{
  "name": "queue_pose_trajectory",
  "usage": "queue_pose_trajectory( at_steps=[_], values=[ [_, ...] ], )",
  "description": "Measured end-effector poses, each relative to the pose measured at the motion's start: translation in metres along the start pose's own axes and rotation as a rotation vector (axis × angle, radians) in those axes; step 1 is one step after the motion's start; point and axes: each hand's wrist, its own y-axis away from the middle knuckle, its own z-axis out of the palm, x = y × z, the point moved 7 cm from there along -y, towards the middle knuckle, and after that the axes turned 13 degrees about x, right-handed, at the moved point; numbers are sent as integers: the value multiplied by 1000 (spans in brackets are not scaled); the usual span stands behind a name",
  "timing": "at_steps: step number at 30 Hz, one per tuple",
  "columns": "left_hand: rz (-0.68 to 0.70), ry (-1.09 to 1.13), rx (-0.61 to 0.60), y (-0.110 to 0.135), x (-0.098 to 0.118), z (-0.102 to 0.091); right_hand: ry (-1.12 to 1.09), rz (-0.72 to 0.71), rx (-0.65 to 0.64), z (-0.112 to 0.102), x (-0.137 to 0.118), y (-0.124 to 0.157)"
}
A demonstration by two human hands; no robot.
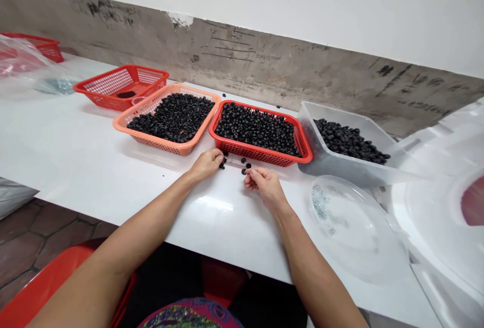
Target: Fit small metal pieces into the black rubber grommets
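Small black rings lie loose on the white table [124, 186], just below the front rim of a red plastic basket [260, 133] heaped with the same rings. My left hand [206, 164] rests on the table with curled fingers, its fingertips against a small cluster of black rings [223, 163]. My right hand [265, 185] is a little to the right, with its thumb and fingers pinched at a black ring [245, 171]. Whether my left hand holds a ring is hidden by its fingers.
An orange basket [166, 139] and a clear plastic tub [340, 161] hold more black rings. A red basket [121, 86] at the back holds a few. A clear dish [351, 227] with small metal pieces sits at right. A wall runs behind the table.
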Motion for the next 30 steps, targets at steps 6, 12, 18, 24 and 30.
queue_pose_trajectory(
  at_steps=[6, 12, 18, 24, 30],
  values=[
    [-7, 50, -130, 10, 10, 9, 413, -348, 86, 0, -3, -1],
    [-24, 160, -182, 13, 9, 16, 833, -937, 68, 22, -19, 25],
    [-38, 154, -104, 11, 9, 10, 906, -1005, 87, 24, -21, 28],
    [285, -24, -139, 19, 36, 17, 914, -989, 63, 25, -15, 24],
    [451, -216, -267, 27, 41, 27, 907, -992, 70, 25, -13, 22]
  ],
)
